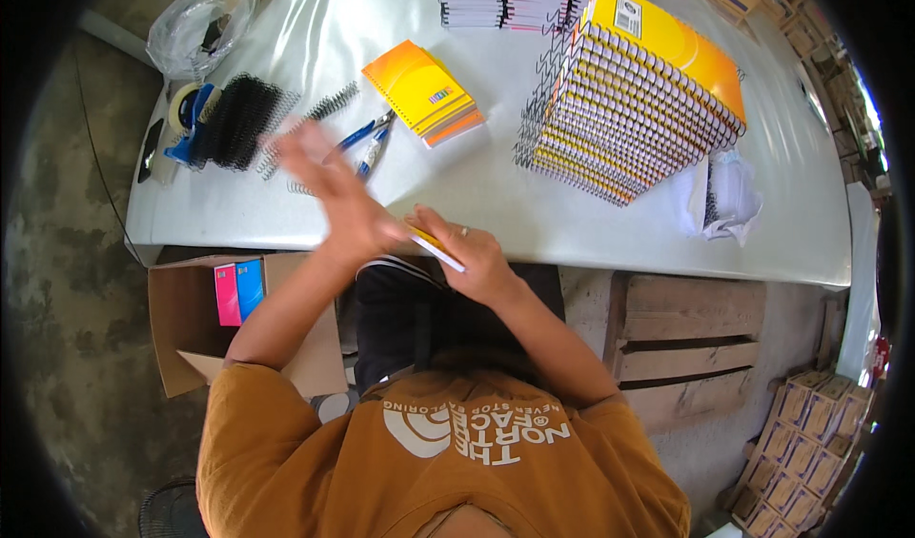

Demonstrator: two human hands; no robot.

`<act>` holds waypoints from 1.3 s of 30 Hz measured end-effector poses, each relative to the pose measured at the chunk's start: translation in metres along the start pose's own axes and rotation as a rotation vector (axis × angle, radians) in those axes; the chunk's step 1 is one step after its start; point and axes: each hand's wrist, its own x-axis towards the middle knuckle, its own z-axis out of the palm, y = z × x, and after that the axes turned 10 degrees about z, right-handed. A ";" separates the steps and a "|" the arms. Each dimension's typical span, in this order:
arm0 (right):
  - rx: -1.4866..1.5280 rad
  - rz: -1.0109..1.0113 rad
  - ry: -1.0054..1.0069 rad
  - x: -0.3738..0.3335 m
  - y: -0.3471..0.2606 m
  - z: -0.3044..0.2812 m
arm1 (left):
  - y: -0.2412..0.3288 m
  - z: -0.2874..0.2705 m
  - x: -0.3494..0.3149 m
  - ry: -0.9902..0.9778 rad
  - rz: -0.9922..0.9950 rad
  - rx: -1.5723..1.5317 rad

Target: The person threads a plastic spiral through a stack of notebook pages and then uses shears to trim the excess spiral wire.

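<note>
My right hand (467, 257) is closed on a thin yellow notebook (437, 245) just over the table's front edge; its white page edge faces me. My left hand (329, 190) is raised beside it, fingers stretched out and blurred by motion. Those fingertips overlap the loose black spiral coils (329, 102) in view; whether they touch any I cannot tell. Left of them lies a dense bundle of black coils (238, 123). Pliers with blue handles (360, 135) and a second blue-and-white tool (372, 155) lie behind my hands. Past these is a small stack of yellow-orange notebooks (419, 90).
A tall stack of spiral-bound notebooks (658, 90) stands on the right of the table (457, 195), beside crumpled white wrapping (734, 195). A blue tape dispenser (193, 119) and plastic bag (205, 19) are at the left. Below sits an open cardboard box (176, 324).
</note>
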 end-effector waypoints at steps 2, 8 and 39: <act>-0.023 0.106 0.015 -0.001 0.000 -0.001 | 0.029 0.017 -0.046 -0.208 -0.103 -0.262; 0.016 0.030 -0.020 0.006 0.004 0.009 | -0.026 -0.005 0.031 0.105 0.082 0.058; 0.362 0.392 -0.079 0.035 0.008 -0.001 | 0.004 -0.032 0.084 -0.446 -0.251 -0.402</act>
